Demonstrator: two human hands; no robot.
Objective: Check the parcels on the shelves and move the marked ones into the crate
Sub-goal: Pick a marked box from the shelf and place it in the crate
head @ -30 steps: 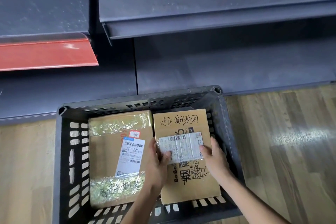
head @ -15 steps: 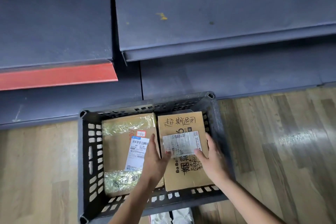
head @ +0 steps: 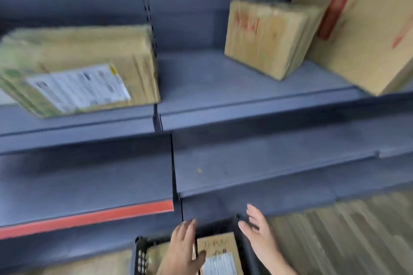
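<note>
My left hand (head: 183, 245) and right hand (head: 259, 232) hovered over the black crate (head: 139, 254), fingers loose and straight, holding nothing. Between them a labelled parcel (head: 220, 252) lay inside the crate. On the upper shelf (head: 223, 80) sat a taped parcel with a white label (head: 78, 69) at left, and a smaller box (head: 268, 35) beside a large carton (head: 366, 29) at right, all blurred.

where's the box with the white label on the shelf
In the head view, the labelled box lies on the upper shelf at far left, just left of the slotted upright, well apart from the two boxes at right.
</note>
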